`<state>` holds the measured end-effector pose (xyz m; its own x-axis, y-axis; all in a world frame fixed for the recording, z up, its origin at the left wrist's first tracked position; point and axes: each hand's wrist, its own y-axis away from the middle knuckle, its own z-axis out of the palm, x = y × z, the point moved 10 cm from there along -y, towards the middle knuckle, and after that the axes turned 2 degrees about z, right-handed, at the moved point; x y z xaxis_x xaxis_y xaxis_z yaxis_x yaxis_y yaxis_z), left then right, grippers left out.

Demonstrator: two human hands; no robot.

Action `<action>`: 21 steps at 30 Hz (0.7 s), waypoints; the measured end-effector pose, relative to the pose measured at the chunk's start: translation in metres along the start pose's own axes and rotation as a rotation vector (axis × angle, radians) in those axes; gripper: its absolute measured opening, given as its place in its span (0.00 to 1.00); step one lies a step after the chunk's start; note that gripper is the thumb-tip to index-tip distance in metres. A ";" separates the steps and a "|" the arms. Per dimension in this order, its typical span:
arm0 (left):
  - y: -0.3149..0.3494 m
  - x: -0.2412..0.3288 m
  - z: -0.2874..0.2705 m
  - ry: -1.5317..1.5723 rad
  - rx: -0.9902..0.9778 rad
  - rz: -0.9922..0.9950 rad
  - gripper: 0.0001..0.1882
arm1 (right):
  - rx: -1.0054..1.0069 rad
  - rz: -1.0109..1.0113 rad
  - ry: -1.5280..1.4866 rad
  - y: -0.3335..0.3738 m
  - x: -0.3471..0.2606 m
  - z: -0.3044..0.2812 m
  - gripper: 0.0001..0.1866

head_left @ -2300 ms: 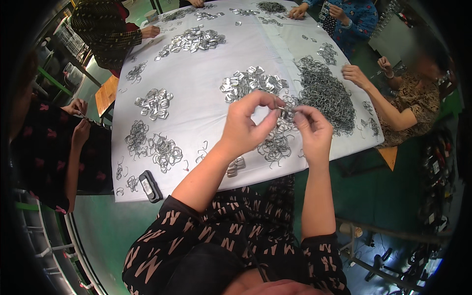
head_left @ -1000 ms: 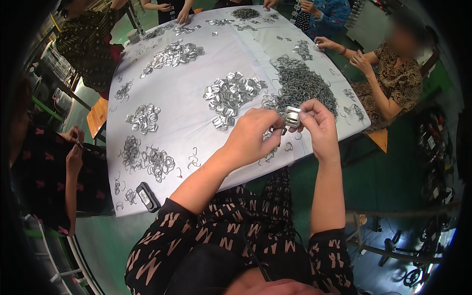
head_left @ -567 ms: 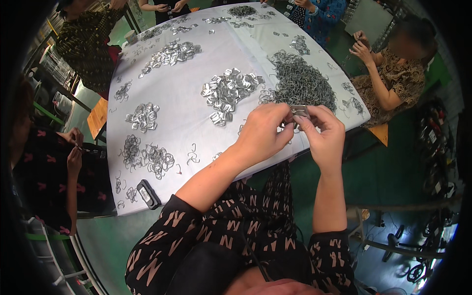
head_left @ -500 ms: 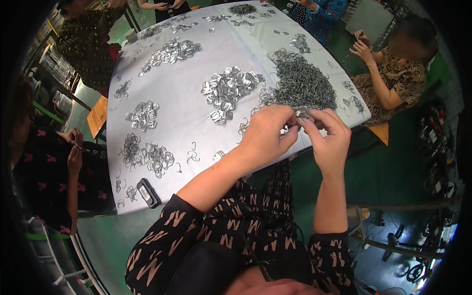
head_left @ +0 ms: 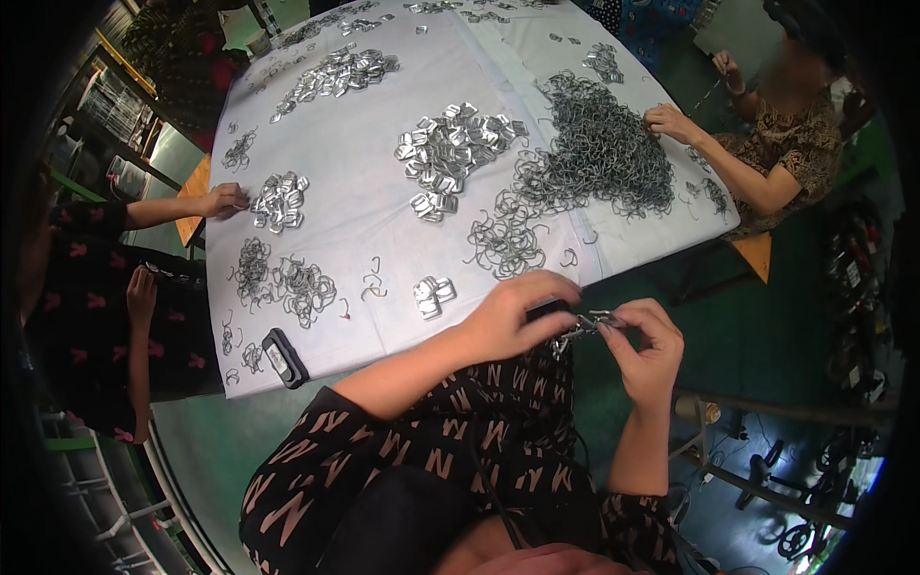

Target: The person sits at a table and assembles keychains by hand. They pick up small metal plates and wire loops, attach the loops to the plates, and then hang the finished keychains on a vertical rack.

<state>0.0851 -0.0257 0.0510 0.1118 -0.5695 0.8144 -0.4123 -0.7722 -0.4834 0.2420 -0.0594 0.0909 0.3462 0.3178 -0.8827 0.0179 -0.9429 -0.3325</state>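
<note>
Both hands had come back from over the table [head_left: 364, 172] and were now off its near edge, above the lap. The left hand [head_left: 513, 316] and the right hand [head_left: 647, 350] pinched one small metal piece [head_left: 586, 326] between their fingertips, fingers closed on it, as half a second earlier. The view had turned: the wire heap [head_left: 599, 153] and the flat clips [head_left: 450, 153] sat higher and further left than before. A phone [head_left: 283, 356] lay at the near left edge.
</note>
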 end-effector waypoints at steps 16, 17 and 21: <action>-0.049 -0.151 0.072 -0.911 -0.181 -0.155 0.35 | -0.040 0.122 0.028 0.043 0.088 0.047 0.06; -0.052 -0.151 0.072 -0.915 -0.195 -0.135 0.34 | -0.047 0.132 0.022 0.043 0.091 0.050 0.06; -0.036 -0.150 0.069 -0.896 -0.339 -0.122 0.35 | -0.071 0.139 0.025 0.044 0.096 0.055 0.06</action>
<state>0.1456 0.0681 -0.0761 0.7614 -0.6030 0.2380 -0.5757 -0.7978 -0.1794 0.2244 -0.0648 -0.0273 0.3734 0.1818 -0.9097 0.0338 -0.9826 -0.1825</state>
